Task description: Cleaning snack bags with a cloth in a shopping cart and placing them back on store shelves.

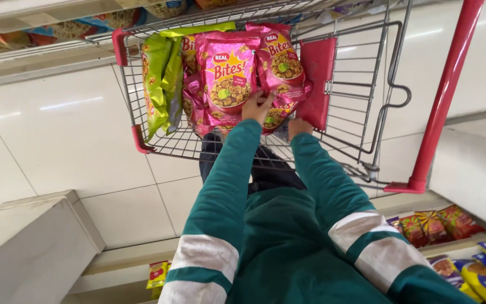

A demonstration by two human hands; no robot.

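Two hands are reaching into the wire cart: the left hand is gripping a pink snack bag, the right hand another pink bag; open mesh is showing rightward.

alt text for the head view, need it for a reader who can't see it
Two hands in green sleeves reach into a wire shopping cart: the left hand grips a pink snack bag, the right hand sits among more pink bags. Green snack bags stand beside them; shelves of snacks border the white tiled floor.
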